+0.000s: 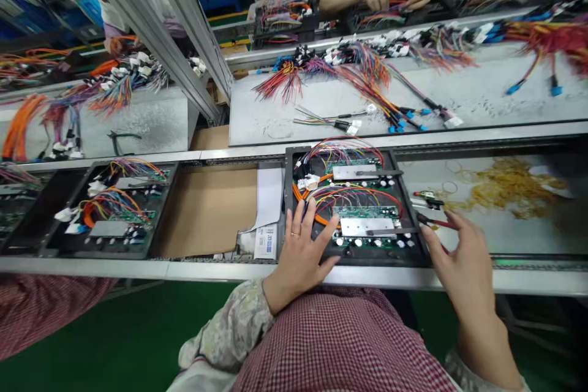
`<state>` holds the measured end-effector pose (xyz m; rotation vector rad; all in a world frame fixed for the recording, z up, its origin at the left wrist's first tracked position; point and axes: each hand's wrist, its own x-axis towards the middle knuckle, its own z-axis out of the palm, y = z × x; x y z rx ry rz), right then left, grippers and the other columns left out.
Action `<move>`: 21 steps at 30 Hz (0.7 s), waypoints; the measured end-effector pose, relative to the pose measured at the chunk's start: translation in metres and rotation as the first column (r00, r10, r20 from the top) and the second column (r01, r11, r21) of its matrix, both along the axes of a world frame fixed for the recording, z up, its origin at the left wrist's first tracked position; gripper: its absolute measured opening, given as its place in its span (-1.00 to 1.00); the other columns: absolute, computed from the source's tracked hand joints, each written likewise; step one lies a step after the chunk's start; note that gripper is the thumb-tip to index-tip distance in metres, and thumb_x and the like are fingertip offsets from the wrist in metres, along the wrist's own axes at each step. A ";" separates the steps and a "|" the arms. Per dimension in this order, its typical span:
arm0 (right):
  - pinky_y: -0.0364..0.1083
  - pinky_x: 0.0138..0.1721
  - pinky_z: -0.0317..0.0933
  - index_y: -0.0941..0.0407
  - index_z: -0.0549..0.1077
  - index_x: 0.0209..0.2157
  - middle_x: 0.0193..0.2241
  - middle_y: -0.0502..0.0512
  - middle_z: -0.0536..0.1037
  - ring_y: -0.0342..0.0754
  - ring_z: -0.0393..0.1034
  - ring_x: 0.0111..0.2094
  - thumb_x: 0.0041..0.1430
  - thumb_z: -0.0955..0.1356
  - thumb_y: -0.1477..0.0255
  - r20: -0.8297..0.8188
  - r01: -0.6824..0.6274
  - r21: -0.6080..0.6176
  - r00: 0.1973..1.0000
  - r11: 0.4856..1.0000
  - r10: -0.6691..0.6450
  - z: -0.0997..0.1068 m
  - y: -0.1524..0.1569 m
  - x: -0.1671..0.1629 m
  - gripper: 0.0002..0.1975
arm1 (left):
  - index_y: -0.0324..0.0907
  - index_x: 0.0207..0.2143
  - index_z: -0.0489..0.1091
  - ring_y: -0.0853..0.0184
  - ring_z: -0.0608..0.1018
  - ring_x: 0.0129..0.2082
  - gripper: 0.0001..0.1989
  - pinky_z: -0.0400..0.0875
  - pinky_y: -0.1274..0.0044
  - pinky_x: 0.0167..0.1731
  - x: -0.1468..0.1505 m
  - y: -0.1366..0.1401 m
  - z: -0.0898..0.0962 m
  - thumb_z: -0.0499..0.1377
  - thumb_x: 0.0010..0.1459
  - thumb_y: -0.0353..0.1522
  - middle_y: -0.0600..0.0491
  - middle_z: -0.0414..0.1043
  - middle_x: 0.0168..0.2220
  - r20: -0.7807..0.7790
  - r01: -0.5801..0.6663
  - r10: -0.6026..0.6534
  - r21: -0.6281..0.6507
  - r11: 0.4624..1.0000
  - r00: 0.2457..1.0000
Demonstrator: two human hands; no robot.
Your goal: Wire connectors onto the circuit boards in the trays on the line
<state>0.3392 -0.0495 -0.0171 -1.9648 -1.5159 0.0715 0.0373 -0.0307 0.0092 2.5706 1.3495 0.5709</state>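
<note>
My left hand [301,251] rests with fingers spread on the left front part of a black tray [324,251], touching the bundled orange and multicolored wires [316,196]. In the tray sit two green circuit boards, a rear one with a silver metal plate [353,171] and a front one with a similar plate [367,227]. Dark strips lie across both plates toward the right rim. Beside that rim, my right hand [463,257] is closed, thumb and forefinger pinching a thin red and black piece [434,220] whose kind I cannot make out.
Yellow rubber bands [509,190] lie on the right of the line. Another tray [108,214] with wired boards stands left, past brown cardboard [211,211]. Wire harnesses [362,73] cover the sloped shelf behind. A metal post [174,43] rises at left; a co-worker's hands [399,0] work opposite.
</note>
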 end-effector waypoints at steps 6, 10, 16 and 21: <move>0.26 0.13 0.20 0.22 0.29 0.21 0.10 0.43 0.41 0.31 0.29 0.14 0.26 0.21 -0.03 0.116 -0.186 -0.029 0.975 0.982 0.188 0.015 0.069 0.029 -0.30 | -0.04 0.40 -0.09 -0.13 -0.15 0.43 -0.10 -0.01 -0.07 0.27 0.001 0.002 0.001 0.14 0.04 -0.58 -0.19 -0.38 0.46 -0.084 -0.023 0.022 -0.015 1.000 0.996; 0.16 0.14 0.21 0.25 0.31 0.19 0.13 0.40 0.40 0.24 0.29 0.14 0.29 0.22 0.13 0.238 -0.308 -0.082 0.918 0.948 0.319 0.020 0.153 0.050 -0.40 | -0.06 0.40 -0.09 -0.13 -0.11 0.42 -0.11 -0.01 -0.08 0.26 -0.002 0.000 0.000 0.11 0.04 -0.59 -0.20 -0.33 0.46 -0.090 -0.043 0.044 0.018 0.999 0.995; 0.09 -0.11 0.28 0.22 0.47 0.02 -0.10 0.34 0.53 0.19 0.40 -0.07 0.24 0.19 0.45 0.342 -0.203 -0.230 0.899 0.952 0.275 0.009 0.269 0.052 -0.61 | -0.07 0.40 -0.07 -0.12 -0.11 0.42 -0.17 -0.02 -0.08 0.26 -0.003 0.003 0.000 0.10 0.11 -0.54 -0.18 -0.35 0.46 -0.112 -0.061 0.062 0.021 0.998 0.992; 0.07 -0.14 0.24 0.23 0.54 -0.14 -0.12 0.40 0.50 0.20 0.35 -0.07 0.20 0.21 0.56 0.304 -0.199 -0.228 0.916 0.953 0.264 -0.001 0.312 0.033 -0.69 | -0.07 0.40 -0.07 -0.16 -0.11 0.42 -0.16 -0.03 -0.08 0.26 -0.004 0.004 0.003 0.14 0.10 -0.50 -0.18 -0.36 0.46 -0.128 -0.049 0.049 0.000 0.999 0.991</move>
